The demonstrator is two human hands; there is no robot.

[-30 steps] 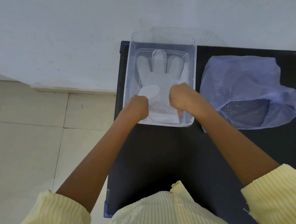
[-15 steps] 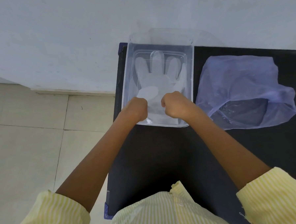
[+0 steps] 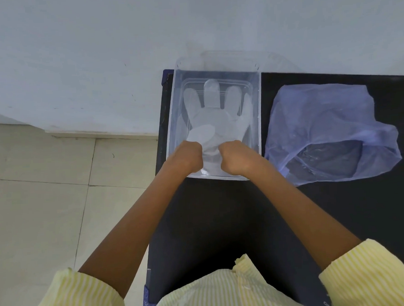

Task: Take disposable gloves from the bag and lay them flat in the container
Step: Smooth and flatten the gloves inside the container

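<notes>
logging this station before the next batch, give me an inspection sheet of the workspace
surface: black table, bare in front of the container
job's things: clear container against the wall; glove lying flat inside, fingers pointing away; blue bag right of it, mouth open
clutter: nothing seen
hands: left hand and right hand both fisted at the glove's cuff end
cables: nothing seen
surroundings: white wall, tiled floor

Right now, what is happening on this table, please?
A person is laying a clear disposable glove flat in the transparent container. The left hand and right hand, both closed, pinch its cuff at the near end; the glove's fingers point away. The bluish plastic bag lies beside the container on the black table.
</notes>
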